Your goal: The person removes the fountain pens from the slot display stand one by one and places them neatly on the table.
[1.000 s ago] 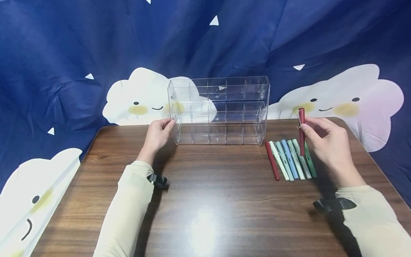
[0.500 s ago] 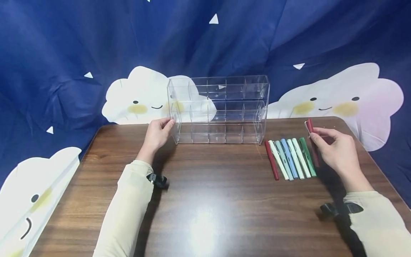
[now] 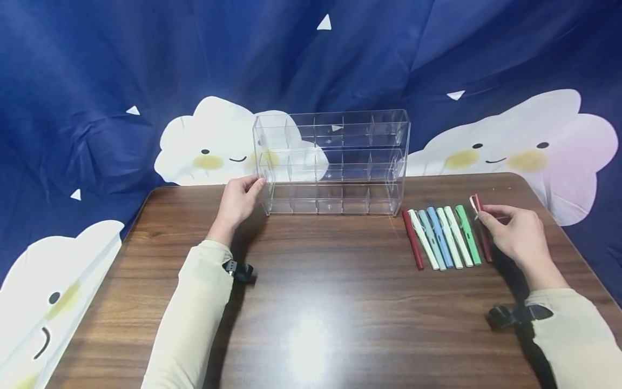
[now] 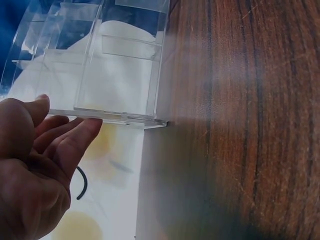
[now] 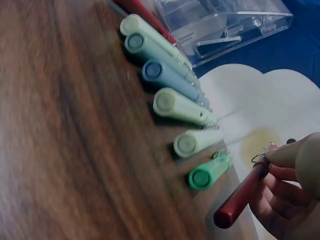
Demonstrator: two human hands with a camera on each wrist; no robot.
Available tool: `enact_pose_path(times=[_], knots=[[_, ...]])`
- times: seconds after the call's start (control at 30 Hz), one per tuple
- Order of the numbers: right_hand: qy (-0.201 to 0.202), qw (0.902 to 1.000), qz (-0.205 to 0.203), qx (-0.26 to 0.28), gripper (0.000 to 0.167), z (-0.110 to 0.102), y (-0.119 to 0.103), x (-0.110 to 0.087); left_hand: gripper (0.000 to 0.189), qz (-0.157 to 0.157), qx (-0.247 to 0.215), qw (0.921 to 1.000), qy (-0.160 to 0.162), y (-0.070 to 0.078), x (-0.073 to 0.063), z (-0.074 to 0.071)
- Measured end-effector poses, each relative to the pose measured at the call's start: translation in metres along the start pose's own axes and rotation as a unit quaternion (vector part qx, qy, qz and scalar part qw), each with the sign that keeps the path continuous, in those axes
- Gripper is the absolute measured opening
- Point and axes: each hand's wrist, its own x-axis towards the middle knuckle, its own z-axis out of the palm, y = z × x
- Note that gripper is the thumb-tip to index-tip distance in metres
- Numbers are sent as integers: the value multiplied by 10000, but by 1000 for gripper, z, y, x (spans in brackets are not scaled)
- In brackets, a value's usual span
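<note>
In the head view my right hand (image 3: 522,237) pinches a dark red pen (image 3: 482,235) near its clip end, between thumb and fingers. The pen slants over the right end of a row of pens; whether its lower end touches the table cannot be told. Nearest to it lies a green pen (image 3: 468,234). The row continues leftward with pale green pens (image 3: 451,237), a blue pen (image 3: 440,236), a teal pen (image 3: 432,238) and another dark red pen (image 3: 413,240). My left hand (image 3: 238,202) grips the left side of a clear acrylic rack (image 3: 330,207).
The rack has three tiers with dividers and stands near the back of the brown wooden table (image 3: 311,281). Behind it hangs a blue curtain (image 3: 364,59) with white clouds. The pen row lies just right of the rack.
My right hand has moved right and down with the red pen, from above the row to beside the green pen. My left hand stays at the rack.
</note>
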Motion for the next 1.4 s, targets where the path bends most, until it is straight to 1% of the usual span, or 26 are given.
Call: enact_pose_path(times=[0.13, 0.37, 0.47, 0.73, 0.9, 1.0, 1.07, 1.1, 1.2, 1.3, 1.4], knots=[[-136, 9998, 81, -114, 41, 2, 6, 1, 38, 58, -2, 10000, -2, 1, 1, 0], [-493, 9982, 246, -242, 46, 4, 12, 4, 38, -17, -96, 9999, -56, 1, 0, -1], [-563, 9975, 252, -354, 46, 5, 11, 6, 39, -27, -22, 10000, -56, 0, 0, -1], [-563, 9968, 32, -574, 41, 10, 6, 10, 40, -224, -220, 9994, -155, -3, 1, -1], [-573, 9965, 102, -595, 45, 8, 5, 7, 41, -276, -313, 9989, -194, -4, 1, -1], [-418, 9978, 168, -484, 49, 7, 4, 3, 42, -338, -481, 9981, -189, -7, 0, -4], [-169, 9993, 166, -305, 50, 6, 3, 0, 43, -362, -723, 9967, -45, -9, -1, -6], [2, 9997, 152, -204, 49, 6, 1, -2, 43, -373, -895, 9953, 87, -10, -3, -8], [486, 9986, 100, 157, 47, 5, -7, -5, 46, -293, -1316, 9890, 609, -10, -8, -13], [887, 9949, 150, 461, 43, 3, -18, -6, 47, -141, -1510, 9822, 1105, -8, -13, -18], [1151, 9903, 156, 763, 38, 0, -30, -8, 41, 31, -1493, 9784, 1432, -6, -17, -23]])
